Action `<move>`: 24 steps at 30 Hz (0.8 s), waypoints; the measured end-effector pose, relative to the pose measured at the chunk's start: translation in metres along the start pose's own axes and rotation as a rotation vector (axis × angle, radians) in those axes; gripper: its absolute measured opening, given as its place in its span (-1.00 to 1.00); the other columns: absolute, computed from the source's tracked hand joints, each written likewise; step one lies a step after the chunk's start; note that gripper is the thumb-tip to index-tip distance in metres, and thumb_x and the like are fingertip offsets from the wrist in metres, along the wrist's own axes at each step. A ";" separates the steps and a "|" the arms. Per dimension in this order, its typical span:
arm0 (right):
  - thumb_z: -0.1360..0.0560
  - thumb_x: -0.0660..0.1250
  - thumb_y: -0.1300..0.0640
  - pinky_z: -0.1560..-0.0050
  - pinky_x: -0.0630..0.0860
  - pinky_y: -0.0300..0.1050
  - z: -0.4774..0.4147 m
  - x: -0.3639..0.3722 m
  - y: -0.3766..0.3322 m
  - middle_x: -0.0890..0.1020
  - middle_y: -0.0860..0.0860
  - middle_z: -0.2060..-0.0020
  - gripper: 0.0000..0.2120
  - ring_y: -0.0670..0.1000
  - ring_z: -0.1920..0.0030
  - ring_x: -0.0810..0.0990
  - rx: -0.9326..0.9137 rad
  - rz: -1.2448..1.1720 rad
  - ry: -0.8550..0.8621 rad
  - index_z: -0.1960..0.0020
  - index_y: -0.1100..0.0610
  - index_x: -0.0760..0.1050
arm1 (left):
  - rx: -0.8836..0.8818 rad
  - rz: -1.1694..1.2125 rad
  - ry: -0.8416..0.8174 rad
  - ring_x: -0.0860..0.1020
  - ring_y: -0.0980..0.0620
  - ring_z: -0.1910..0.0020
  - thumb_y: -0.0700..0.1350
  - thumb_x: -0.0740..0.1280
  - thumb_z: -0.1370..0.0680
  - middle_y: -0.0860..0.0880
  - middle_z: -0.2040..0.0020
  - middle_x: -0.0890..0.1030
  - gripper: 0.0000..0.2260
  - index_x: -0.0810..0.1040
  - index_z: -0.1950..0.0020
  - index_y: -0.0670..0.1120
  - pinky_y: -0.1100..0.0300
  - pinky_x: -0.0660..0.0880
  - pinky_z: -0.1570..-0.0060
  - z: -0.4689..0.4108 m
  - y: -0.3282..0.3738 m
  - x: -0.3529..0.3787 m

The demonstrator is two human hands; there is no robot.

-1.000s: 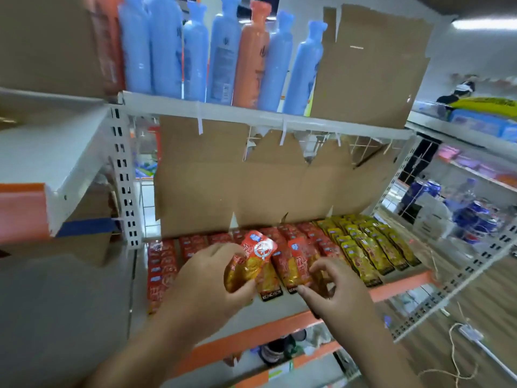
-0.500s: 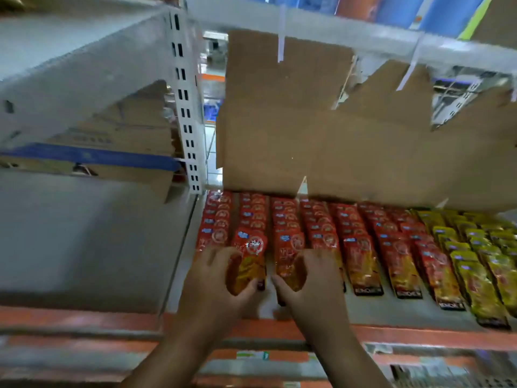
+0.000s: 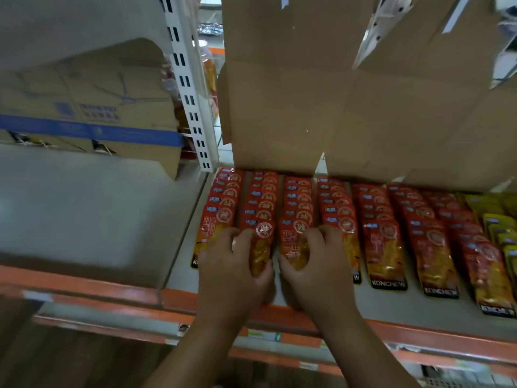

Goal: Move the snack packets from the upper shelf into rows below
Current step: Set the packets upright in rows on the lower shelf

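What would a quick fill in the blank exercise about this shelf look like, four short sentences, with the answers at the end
1. The left hand and right hand each grip one snack packet with a ____ top.
2. The packets at the far right are ____, not red.
3. The shelf's front lip is coloured ____.
4. The hanging sheet at the back is brown ____.

Missing words: red, yellow, orange, cardboard.

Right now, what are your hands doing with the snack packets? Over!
Left hand grips left packet, second row's front. Right hand grips right packet, third row's front. Nothing in the way.
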State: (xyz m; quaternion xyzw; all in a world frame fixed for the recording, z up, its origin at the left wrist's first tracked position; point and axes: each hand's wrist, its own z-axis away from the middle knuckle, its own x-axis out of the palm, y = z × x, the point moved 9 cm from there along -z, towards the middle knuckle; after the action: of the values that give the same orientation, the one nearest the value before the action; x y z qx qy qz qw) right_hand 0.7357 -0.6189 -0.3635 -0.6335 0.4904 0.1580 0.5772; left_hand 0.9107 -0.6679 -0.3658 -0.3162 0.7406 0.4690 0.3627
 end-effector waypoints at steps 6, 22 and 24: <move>-0.42 0.45 -0.15 -0.05 0.56 0.00 0.004 -0.004 0.006 0.40 0.01 -0.15 -0.56 0.06 -0.09 0.48 0.007 0.056 0.042 -0.19 0.01 0.42 | 0.027 -0.034 -0.002 0.52 -0.04 -0.12 0.16 0.49 -0.45 -0.03 -0.20 0.53 -0.48 0.51 -0.34 0.01 0.03 0.45 -0.06 -0.007 0.000 0.004; -0.42 0.43 -0.18 -0.08 0.55 0.12 0.000 0.005 0.005 0.48 0.04 -0.10 -0.55 0.08 -0.08 0.52 0.020 0.185 0.058 -0.18 0.04 0.46 | -0.015 -0.040 -0.059 0.54 -0.05 -0.16 0.22 0.48 -0.46 -0.01 -0.23 0.54 -0.49 0.52 -0.34 0.06 -0.03 0.46 -0.15 -0.007 -0.005 0.014; -0.42 0.41 -0.19 -0.08 0.54 0.13 0.000 0.006 0.006 0.48 0.04 -0.10 -0.55 0.09 -0.08 0.52 0.025 0.185 0.049 -0.17 0.04 0.46 | -0.016 -0.033 -0.053 0.54 -0.05 -0.17 0.22 0.49 -0.46 -0.01 -0.24 0.54 -0.49 0.52 -0.34 0.06 -0.05 0.46 -0.17 -0.006 -0.005 0.014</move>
State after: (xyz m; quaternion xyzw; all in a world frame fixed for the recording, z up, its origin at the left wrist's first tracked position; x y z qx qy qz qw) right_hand 0.7339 -0.6206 -0.3717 -0.5820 0.5628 0.1887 0.5558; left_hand 0.9056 -0.6770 -0.3777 -0.3185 0.7218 0.4771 0.3874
